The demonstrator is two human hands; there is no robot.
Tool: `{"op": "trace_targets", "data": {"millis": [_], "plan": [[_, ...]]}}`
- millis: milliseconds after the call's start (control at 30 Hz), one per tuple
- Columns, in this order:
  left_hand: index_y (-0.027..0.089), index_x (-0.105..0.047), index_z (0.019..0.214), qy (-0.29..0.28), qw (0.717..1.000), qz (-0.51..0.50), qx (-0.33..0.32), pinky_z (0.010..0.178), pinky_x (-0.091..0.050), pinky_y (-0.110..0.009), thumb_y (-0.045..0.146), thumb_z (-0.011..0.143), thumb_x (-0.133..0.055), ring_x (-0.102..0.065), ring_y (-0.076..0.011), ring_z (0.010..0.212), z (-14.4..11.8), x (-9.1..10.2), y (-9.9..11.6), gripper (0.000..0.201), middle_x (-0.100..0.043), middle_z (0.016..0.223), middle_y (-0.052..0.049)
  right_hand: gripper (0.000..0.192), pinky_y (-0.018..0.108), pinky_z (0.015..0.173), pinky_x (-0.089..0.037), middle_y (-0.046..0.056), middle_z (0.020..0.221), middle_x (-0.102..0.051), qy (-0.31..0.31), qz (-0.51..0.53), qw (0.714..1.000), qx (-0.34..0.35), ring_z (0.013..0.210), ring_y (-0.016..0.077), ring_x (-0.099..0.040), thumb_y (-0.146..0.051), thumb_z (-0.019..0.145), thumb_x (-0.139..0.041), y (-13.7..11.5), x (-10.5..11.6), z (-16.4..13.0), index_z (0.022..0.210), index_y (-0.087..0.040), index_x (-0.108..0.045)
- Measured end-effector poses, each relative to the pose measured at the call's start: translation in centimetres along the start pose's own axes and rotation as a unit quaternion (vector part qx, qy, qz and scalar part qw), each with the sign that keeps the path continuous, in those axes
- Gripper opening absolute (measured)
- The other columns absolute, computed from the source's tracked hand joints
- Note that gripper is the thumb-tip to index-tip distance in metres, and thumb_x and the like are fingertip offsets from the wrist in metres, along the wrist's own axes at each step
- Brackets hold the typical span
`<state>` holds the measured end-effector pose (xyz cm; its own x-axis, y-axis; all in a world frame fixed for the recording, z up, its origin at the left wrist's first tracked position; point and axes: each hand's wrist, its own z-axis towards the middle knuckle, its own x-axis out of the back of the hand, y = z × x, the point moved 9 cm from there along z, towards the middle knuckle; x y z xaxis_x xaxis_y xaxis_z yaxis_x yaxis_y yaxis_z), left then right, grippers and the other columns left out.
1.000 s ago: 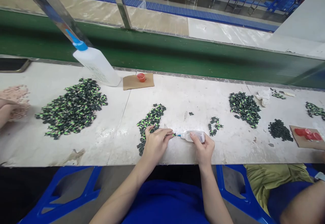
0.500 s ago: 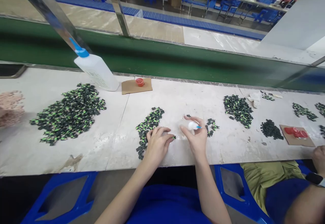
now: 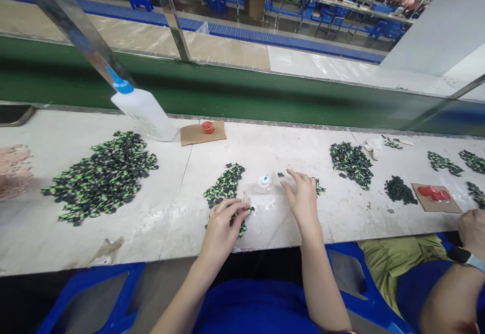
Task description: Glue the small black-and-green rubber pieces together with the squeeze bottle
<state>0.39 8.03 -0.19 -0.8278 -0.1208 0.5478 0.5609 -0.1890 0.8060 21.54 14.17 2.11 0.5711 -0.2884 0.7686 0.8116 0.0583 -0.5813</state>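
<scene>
Since the piece is tiny and pinched in the fingertips of the left hand, just above the counter at the right edge of a black-and-green pile, a light, even grip should serve best: firm enough to stop it turning, loose enough not to slide it deeper under the fingers. How much of its face lies bare is too small to tell, so a hold near its edge seems wise. That wrist hangs low over the pile, and lifting it slightly would avoid scattering loose parts. The right hand is open and holds nothing I can see, its thumb and fingers spread near some dark bits; picking up 1 at a time, by its sides, would be tidiest. Between the 2 hands stands a bottle, nozzle up, close enough to be knocked, so the right hand should pass around it rather than across. Beyond the right hand lies a cluster, partly hidden by it. Farther off are a heap and a red cup on cardboard, both well clear of either hand.
</scene>
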Motion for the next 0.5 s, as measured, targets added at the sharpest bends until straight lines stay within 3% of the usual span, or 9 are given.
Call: {"op": "trace_targets", "data": {"millis": [167,300,400,500], "plan": [[0.023,-0.07,0.084,0.0,0.997,-0.072,0.013,0.081,-0.05,-0.036,0.028,0.083,-0.059,-0.066,-0.0205,0.085,-0.4,0.0,0.0,0.012,-0.071,0.088,-0.004,0.01,0.043,0.084,-0.04,0.012,0.085,-0.068,-0.003,-0.02,1.0,-0.021,0.089,0.0285,-0.056,-0.023,0.078,-0.062,1.2,-1.9,2.3,0.079,-0.019,-0.072],[0.024,-0.071,0.09,-0.01,0.996,-0.091,0.024,0.08,-0.051,-0.035,0.026,0.083,-0.059,-0.067,-0.0202,0.086,-0.6,-0.1,0.1,0.014,-0.072,0.091,-0.004,0.012,0.039,0.079,-0.043,0.01,0.08,-0.069,0.016,0.005,0.999,-0.047,0.084,0.0257,-0.059,-0.017,0.078,-0.059,1.4,-1.6,2.4,0.07,-0.02,-0.068],[0.024,-0.072,0.094,-0.016,0.994,-0.107,0.013,0.08,-0.053,-0.034,0.026,0.086,-0.057,-0.066,-0.02,0.089,-0.5,0.0,0.7,0.017,-0.073,0.092,-0.004,0.011,0.036,0.073,-0.047,0.006,0.077,-0.071,0.017,0.1,0.992,-0.076,0.075,0.0219,-0.063,-0.021,0.08,-0.058,1.3,-0.4,1.3,0.073,-0.02,-0.067],[0.023,-0.072,0.094,-0.01,0.993,-0.114,-0.015,0.078,-0.053,-0.033,0.024,0.086,-0.056,-0.066,-0.0195,0.087,-0.1,0.3,1.7,0.017,-0.073,0.089,-0.004,0.012,0.034,0.069,-0.052,0.005,0.079,-0.073,-0.004,0.247,0.965,-0.094,0.073,0.0203,-0.067,-0.031,0.075,-0.066,0.5,0.2,-0.7,0.073,-0.019,-0.069]]}}
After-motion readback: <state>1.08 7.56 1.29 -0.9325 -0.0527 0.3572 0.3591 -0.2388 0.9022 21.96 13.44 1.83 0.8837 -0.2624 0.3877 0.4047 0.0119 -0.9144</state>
